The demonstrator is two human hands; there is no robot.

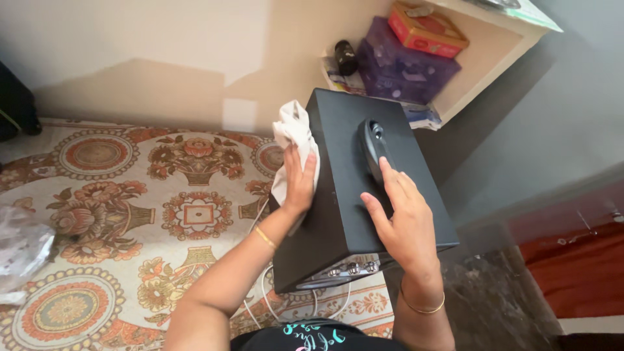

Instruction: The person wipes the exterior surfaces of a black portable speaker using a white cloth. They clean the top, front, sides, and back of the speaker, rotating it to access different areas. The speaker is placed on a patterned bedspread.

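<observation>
A black box-shaped speaker (344, 175) stands in front of me with a row of silver knobs (351, 268) on its near face and a moulded handle (374, 151) on top. My left hand (299, 179) presses a crumpled white cloth (292, 140) against the speaker's left side. My right hand (403, 224) lies flat on the top, fingers reaching onto the handle. Both wrists wear thin gold bangles.
A bedsheet with orange floral patterns (130, 214) covers the surface to the left. White cables (260, 299) trail beneath the speaker. A wall shelf (481, 58) holds a purple box (403, 65), an orange box (426, 29) and a small dark object. Clear plastic (23, 250) lies far left.
</observation>
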